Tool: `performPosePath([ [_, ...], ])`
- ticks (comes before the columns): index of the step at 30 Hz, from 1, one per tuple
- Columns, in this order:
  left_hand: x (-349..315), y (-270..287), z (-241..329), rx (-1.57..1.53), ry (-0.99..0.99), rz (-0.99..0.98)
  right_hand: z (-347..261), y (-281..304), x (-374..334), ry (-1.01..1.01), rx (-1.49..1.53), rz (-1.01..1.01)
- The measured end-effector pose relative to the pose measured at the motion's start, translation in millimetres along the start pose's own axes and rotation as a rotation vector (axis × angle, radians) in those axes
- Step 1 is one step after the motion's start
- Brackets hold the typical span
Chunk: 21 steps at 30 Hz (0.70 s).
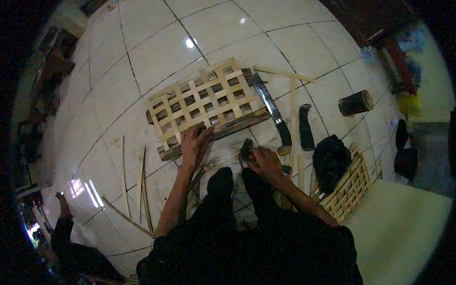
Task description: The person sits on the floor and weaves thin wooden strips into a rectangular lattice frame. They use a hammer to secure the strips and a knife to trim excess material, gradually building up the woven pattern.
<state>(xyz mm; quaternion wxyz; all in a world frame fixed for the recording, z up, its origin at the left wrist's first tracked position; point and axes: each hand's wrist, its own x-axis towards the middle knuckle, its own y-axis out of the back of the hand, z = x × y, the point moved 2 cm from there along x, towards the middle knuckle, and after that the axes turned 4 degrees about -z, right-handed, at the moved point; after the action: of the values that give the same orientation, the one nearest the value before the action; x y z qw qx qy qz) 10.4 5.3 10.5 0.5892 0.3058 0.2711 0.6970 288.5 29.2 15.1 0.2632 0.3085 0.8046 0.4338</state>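
A woven lattice panel of pale wooden strips (pixel 205 97) lies on a dark wooden frame on the tiled floor ahead of me. At the panel's near edge, my left hand (pixel 194 142) has its fingertips pinched together. Whatever sits between them is too small to make out. Closer to my body, my right hand (pixel 266 164) is wrapped around a hammer (pixel 245 149), its dark head showing beside the fingers. The hammer is held apart from the panel, over my feet. Along the panel's right end rests a large knife (pixel 268 99) with a dark handle.
Right of the knife are a dark curved piece (pixel 306 128), a wooden cylinder (pixel 355 103), a black plastic bag (pixel 331 164) and a second lattice (pixel 350 186). Loose strips (pixel 141 185) lie at left. Another person's dark sleeve (pixel 61 235) shows lower left. A pale surface (pixel 399 232) stands at right.
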Motion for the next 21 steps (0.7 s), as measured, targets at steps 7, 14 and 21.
performPosePath([
  [7,-7,-12,-5,-0.25,0.145,0.026,6,-3,9,0.103,-0.142,0.236],
  [14,-1,-4,1,0.152,-0.112,0.047,-41,-34,11,0.303,-0.376,0.039],
  [21,-19,-3,27,0.008,0.011,0.158,-44,-33,19,0.246,-0.186,0.041],
])
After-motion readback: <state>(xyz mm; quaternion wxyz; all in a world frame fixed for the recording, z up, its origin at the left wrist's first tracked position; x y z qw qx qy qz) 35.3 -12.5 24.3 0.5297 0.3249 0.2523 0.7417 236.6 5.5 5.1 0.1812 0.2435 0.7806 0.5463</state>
